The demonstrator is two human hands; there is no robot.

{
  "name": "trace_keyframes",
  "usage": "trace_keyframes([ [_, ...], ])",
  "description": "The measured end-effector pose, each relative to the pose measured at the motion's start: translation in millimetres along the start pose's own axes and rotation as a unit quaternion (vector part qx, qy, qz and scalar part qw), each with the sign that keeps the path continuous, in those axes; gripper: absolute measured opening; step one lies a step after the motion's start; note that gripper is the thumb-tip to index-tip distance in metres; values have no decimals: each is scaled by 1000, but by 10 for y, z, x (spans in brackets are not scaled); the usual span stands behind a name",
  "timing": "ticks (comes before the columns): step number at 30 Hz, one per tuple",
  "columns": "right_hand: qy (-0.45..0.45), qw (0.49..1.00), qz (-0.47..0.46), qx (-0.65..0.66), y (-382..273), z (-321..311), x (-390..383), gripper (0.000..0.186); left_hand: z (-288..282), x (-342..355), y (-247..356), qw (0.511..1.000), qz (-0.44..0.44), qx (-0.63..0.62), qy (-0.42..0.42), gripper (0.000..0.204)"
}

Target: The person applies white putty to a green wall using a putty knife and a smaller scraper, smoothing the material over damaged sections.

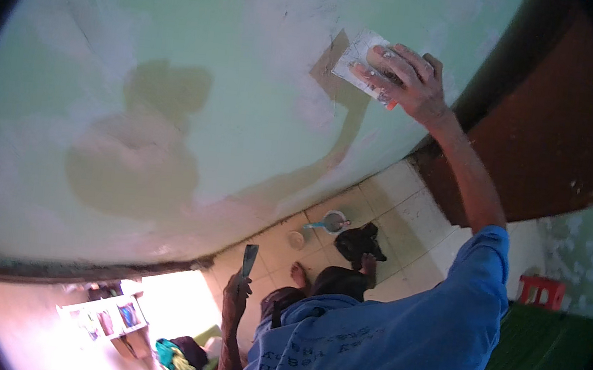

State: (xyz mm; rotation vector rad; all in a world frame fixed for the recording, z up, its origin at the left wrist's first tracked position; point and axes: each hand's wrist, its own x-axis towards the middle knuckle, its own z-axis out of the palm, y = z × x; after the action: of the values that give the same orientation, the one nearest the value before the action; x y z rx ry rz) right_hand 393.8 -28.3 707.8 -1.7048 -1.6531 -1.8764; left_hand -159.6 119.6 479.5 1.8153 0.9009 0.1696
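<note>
My right hand [410,82] is raised at the upper right, its fingers wrapped round the back of a whitish, putty-smeared rectangular plastering trowel [359,54]. The trowel is at the pale green wall [207,5], and its shadow falls just left of it; whether its whole face touches the wall I cannot tell. Whitish filler patches [280,19] cover parts of that wall. Lower down, my left hand [237,290] grips a putty knife [249,260] by the handle, blade pointing up and apart from the wall.
On the tiled floor by the wall stand a bucket [336,221] with a blue-handled tool across it, a small round tub [296,240] and a black plastic bag [361,245]. A brown door [552,124] and red stool [542,291] are at right; a white rack [104,316] and cloth pile [183,359] lower left.
</note>
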Motion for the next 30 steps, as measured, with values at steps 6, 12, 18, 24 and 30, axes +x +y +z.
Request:
trace_keyframes([
  [6, 78, 982, -172, 16, 202, 333, 1030, 57, 307, -314, 280, 997, -2, -27, 67, 31],
  [12, 112, 960, -254, 38, 386, 585, 1741, 62, 770, -485, 711, 990, -33, -101, 96, 30],
  [18, 62, 972, -228, -10, 515, 643, 1351, 61, 1284, -688, 759, 983, -63, -85, 151, 30],
  [24, -97, 973, -208, -26, 795, 315, 967, 60, 1475, -761, 759, 978, -117, -117, 126, 38],
  [30, -4, 996, -72, 50, 682, 210, 980, 53, 1703, -806, 552, 978, -77, -145, 129, 38],
])
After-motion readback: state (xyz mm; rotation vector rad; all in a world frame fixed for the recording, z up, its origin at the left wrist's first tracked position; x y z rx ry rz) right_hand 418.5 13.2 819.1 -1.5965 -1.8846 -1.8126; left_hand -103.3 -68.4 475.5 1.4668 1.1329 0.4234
